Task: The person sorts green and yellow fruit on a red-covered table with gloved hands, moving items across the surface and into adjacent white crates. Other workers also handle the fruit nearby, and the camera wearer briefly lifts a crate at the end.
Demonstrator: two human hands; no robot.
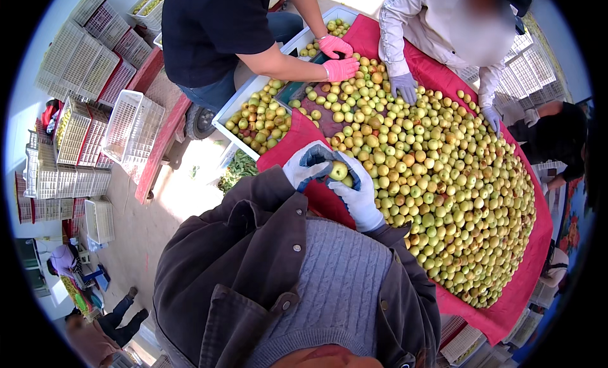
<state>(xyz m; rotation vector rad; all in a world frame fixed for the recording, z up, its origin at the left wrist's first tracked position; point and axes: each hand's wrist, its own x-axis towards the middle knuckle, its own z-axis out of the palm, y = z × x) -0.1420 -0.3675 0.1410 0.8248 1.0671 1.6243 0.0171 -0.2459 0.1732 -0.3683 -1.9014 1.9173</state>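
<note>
My right hand (356, 192), in a white glove with a blue-grey palm, holds a yellow-green jujube (338, 170) between thumb and fingers. A second jujube (348, 180) shows just below it, in the same hand. Close by on the left, my left hand (308, 164) wears a matching glove. Its fingers curl beside the held fruit, and whether they grip anything is hidden. Both hands are above the near edge of a red cloth (327, 199). A broad heap of green and brown-blotched jujubes (427, 178) spreads over this cloth to the right.
A pale-framed tray (223, 123) holds jujubes at the left end. Across from me are a co-worker's pink gloves (339, 69) and another's grey-purple gloves (403, 88). White plastic crates (133, 126) stand left, near a red-edged cart (159, 154). Leaves (242, 171) lie below the tray.
</note>
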